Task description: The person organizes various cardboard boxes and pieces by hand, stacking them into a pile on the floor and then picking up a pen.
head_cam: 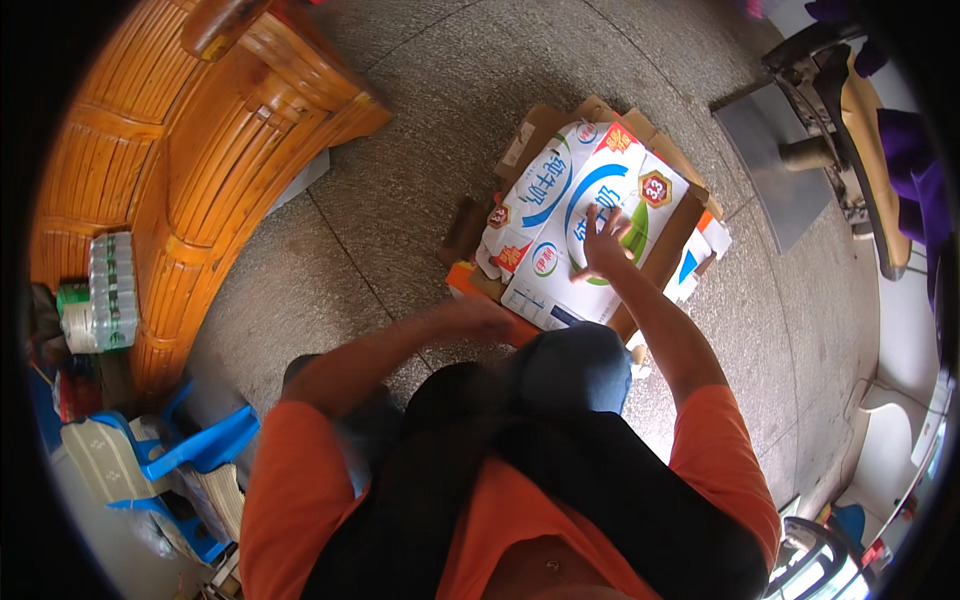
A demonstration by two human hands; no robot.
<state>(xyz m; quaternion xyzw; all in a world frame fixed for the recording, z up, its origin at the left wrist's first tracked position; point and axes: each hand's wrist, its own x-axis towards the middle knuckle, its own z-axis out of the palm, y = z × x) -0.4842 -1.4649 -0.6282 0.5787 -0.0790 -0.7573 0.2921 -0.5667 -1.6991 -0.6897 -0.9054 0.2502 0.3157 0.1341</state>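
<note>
A flattened white milk carton (570, 202) with blue, green and red print lies on top of a stack of flattened brown cardboard (667, 251) on the floor. My right hand (604, 244) is over the white printed panel with its fingers spread, apparently pressing on it, and grips nothing. Motion blurs my left hand (484, 319), which is at the near left edge of the stack, beside an orange cardboard edge (517, 330). Whether its fingers hold that edge cannot be made out. My knee (581, 367) is against the near side of the stack.
Speckled floor tiles (390, 225) surround the stack. A slatted wooden bench (217, 187) stands at left, with shrink-wrapped bottles (114, 292) beside it. Blue plastic chair parts (202, 442) are at lower left. At right are a grey panel (772, 165) and an office chair (855, 157) with purple cloth.
</note>
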